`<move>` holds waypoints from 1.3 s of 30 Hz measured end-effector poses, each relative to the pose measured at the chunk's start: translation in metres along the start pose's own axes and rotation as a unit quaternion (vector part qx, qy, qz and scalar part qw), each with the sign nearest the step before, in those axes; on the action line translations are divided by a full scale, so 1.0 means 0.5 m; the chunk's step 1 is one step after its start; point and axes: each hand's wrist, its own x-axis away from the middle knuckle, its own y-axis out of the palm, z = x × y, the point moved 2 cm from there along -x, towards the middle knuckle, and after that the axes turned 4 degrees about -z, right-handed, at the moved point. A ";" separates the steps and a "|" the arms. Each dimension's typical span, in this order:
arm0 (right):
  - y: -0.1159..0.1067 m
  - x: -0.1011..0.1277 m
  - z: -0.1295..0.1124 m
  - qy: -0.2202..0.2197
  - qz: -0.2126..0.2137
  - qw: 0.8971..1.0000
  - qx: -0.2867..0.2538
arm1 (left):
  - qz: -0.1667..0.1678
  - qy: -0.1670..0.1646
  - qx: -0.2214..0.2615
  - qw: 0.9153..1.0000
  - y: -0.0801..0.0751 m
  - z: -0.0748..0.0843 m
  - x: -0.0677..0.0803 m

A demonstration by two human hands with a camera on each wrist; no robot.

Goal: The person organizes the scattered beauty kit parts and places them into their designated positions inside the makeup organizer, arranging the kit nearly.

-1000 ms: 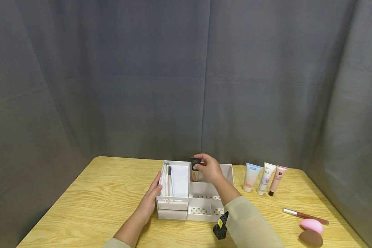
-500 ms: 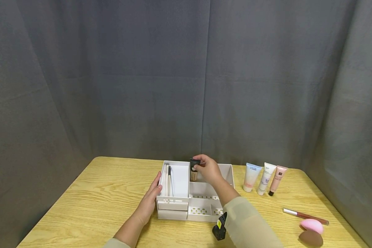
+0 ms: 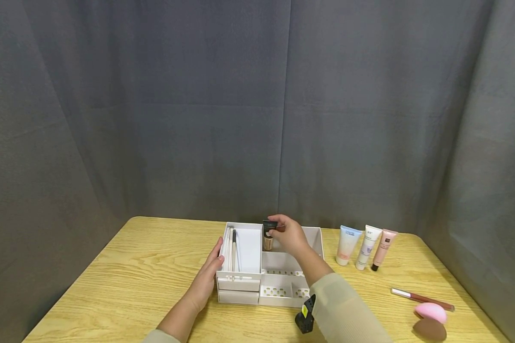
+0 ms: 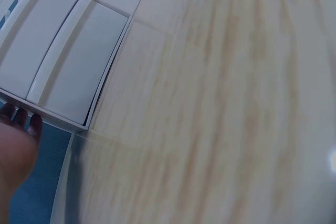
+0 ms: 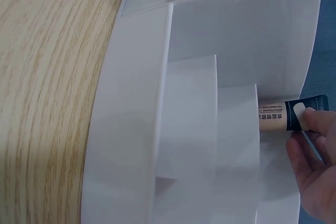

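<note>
Beige tube [image 3: 268, 237] stands upright in the white box's [image 3: 249, 247] back slot, black cap up. The right hand [image 3: 289, 234] pinches that cap from the box's right side. The left hand [image 3: 206, 278] lies flat against the box's left wall, grip loose.

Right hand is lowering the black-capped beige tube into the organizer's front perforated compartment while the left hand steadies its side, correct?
Not quite. The right hand holds the beige tube in the organizer's back compartment, not the front perforated one; the head view shows it. The left hand rests on the organizer's side.
</note>
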 end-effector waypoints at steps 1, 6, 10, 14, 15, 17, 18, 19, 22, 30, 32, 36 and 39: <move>0.000 0.001 0.000 -0.001 0.000 1.000 -0.001 | -0.001 0.000 0.001 1.000 0.000 0.000 0.000; -0.003 0.003 0.002 -0.006 0.006 1.000 -0.010 | 0.000 0.002 0.002 1.000 0.000 0.000 0.000; -0.007 0.004 0.002 -0.006 0.007 1.000 -0.014 | 0.001 0.004 0.004 1.000 0.000 0.000 -0.001; -0.012 0.005 0.003 -0.003 0.010 1.000 -0.012 | -0.003 0.005 0.007 1.000 0.000 0.000 -0.001; -0.014 0.005 0.004 -0.002 0.012 1.000 -0.011 | -0.003 0.005 0.007 1.000 0.000 0.000 0.000; -0.018 0.006 0.004 -0.004 0.015 1.000 -0.012 | -0.004 0.006 0.007 1.000 0.000 0.000 0.000; -0.021 0.007 0.005 -0.004 0.016 1.000 -0.013 | -0.004 0.007 0.007 1.000 0.000 -0.001 0.000; -0.025 0.008 0.005 -0.007 0.018 1.000 -0.015 | -0.003 0.007 0.007 1.000 -0.001 -0.001 0.000; -0.038 0.011 0.006 -0.013 0.024 0.999 -0.022 | -0.001 0.010 0.010 1.000 -0.002 -0.002 -0.001; -0.085 0.025 0.020 -0.012 0.036 0.999 -0.012 | -0.007 0.013 0.009 1.000 -0.002 -0.004 -0.001; -0.098 0.029 0.022 -0.011 0.037 0.999 -0.009 | -0.008 0.013 0.008 1.000 -0.002 -0.004 -0.001; -0.124 0.036 0.024 -0.011 0.040 0.999 0.000 | -0.006 0.010 0.009 1.000 0.000 -0.003 -0.001; -0.142 0.042 0.027 -0.010 0.041 0.999 0.006 | -0.004 0.007 0.007 1.000 0.001 -0.002 -0.001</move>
